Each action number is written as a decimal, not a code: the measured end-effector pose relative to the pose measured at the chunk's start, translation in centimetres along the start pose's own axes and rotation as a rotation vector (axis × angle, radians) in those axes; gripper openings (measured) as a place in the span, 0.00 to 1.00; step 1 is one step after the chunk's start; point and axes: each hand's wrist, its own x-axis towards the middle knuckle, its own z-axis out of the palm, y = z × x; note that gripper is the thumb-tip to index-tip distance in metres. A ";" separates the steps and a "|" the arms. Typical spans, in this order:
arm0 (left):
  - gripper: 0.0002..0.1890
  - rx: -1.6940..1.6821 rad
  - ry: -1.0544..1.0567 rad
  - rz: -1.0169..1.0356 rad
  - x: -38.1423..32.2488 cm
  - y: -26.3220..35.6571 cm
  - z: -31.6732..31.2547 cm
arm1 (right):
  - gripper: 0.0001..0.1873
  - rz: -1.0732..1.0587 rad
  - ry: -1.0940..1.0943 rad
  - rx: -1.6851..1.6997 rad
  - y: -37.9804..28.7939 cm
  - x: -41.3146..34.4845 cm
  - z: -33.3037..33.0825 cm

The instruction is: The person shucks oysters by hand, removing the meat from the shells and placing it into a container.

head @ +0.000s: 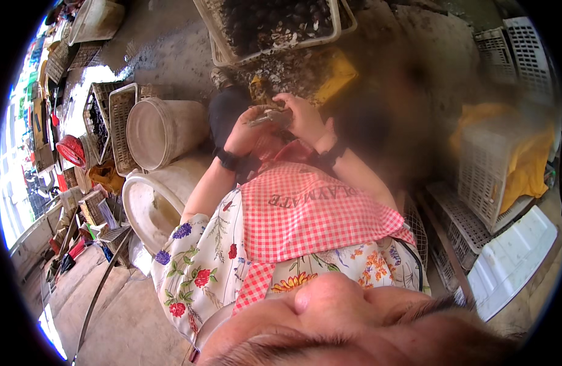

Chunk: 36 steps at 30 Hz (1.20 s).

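Observation:
In front of my lap, my left hand (245, 132) and my right hand (307, 124) come close together. A greyish metal hand tool (265, 118) lies between them, its narrow end across the left fingers. Its thicker, darker end sits in my right hand, whose index finger reaches over the top. The left fingers are curled; whether they grip a small thing beneath the tool is hidden. Beyond the hands stands a pale plastic crate (275, 54) of dark, rounded shells (267, 20), with light shell bits along its near side.
Shell debris (281, 75) and a yellow object (338, 75) lie before the crate. Left are a white bucket (180, 128), a larger tub (143, 201) and a red basket (71, 151). Right are stacked crates (480, 169) with yellow cloth (528, 155). A blurred smear covers part of the right side.

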 end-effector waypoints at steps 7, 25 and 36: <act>0.16 0.136 0.038 0.028 0.0 -0.1 0.5 | 0.15 0.077 -0.009 0.105 -0.4 0.3 -0.4; 0.15 0.240 0.050 0.115 0.3 -0.9 0.2 | 0.15 0.111 -0.109 0.246 1.2 0.2 1.3; 0.17 -0.362 -0.055 -0.112 0.4 0.2 -1.4 | 0.13 0.335 0.210 0.271 7.2 0.1 1.7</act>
